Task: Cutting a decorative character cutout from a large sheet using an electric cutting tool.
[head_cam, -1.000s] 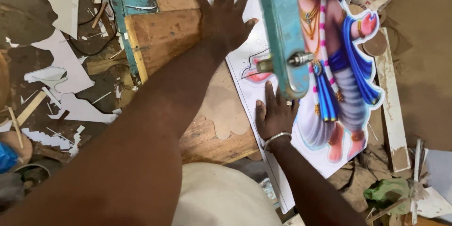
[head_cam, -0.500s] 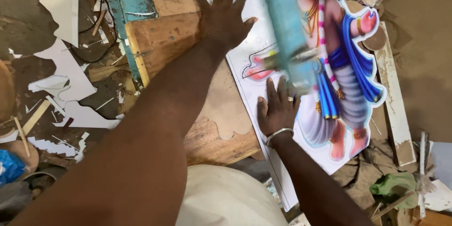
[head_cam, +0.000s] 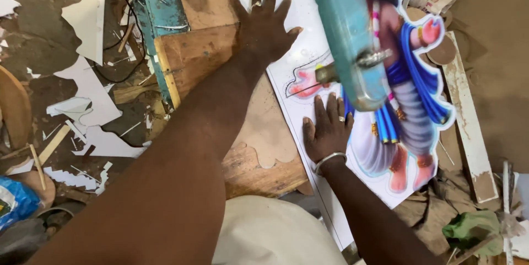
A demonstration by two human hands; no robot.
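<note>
On the wooden table point(head_cam: 204, 55), the left hand point(head_cam: 264, 28) and right hand point(head_cam: 326, 130) lie open, flat on the picture board point(head_cam: 408, 121); press evenly, fingers clear of the blue saw arm point(head_cam: 347, 28).

The teal saw arm point(head_cam: 347, 33) covers the middle of the printed figure board point(head_cam: 410, 116), and the figure's head runs off the top edge. The arm itself is pretty blurry. Can't see the blade at all. Left forearm point(head_cam: 165, 177) hides a chunk of the wooden table point(head_cam: 193, 55).
</note>
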